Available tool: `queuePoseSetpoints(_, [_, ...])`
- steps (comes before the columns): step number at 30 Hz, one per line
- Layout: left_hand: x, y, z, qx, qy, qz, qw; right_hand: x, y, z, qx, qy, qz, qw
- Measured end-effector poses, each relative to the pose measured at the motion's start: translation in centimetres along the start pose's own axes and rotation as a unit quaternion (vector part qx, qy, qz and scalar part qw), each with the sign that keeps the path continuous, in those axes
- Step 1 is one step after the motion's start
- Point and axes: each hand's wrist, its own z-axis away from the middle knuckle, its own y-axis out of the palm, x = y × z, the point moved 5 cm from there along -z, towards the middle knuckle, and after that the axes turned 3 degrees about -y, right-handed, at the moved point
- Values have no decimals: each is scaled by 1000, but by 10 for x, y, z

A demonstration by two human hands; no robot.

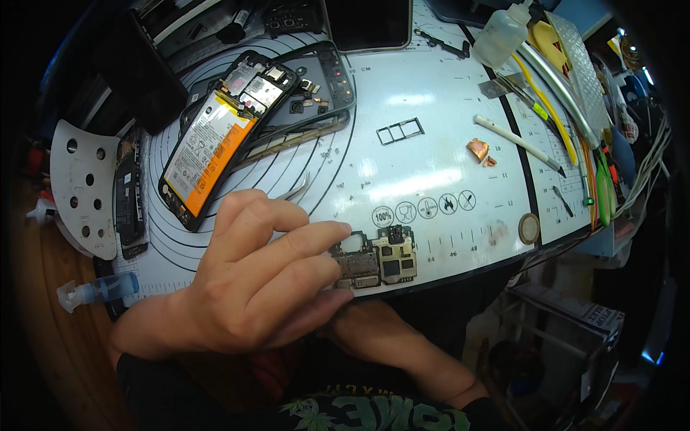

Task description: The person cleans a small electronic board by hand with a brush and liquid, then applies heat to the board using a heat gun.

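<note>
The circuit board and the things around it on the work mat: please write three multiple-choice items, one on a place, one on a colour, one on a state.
1. Where does the circuit board lie?
A. At the near edge of the mat
B. On top of the opened phone
C. Inside the plastic bottle

2. What colour is the lower band of the battery in the opened phone?
A. Green
B. Orange
C. Purple

3. What is the left hand doing?
A. Resting flat, away from everything
B. Holding the tweezers over the board
C. Gripping the bottle

Answers: 1 A, the board sits at the mat's front rim. 2 B, the band is orange. 3 B, metal tips stick out behind the fingers.
</note>
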Motion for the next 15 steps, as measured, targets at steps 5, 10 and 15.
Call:
queuePoseSetpoints(5, [-1, 0, -1, -1, 0, -4, 1000, -1, 2, 0, 34, 14, -1, 999])
queuePoseSetpoints(10, [-2, 0, -1, -1, -1, -4, 1000, 0, 0, 1, 35, 6, 12, 999])
queuePoseSetpoints(15, [-3, -2, -2, 0, -5, -4, 1000, 2, -1, 2, 17, -23, 11, 1000])
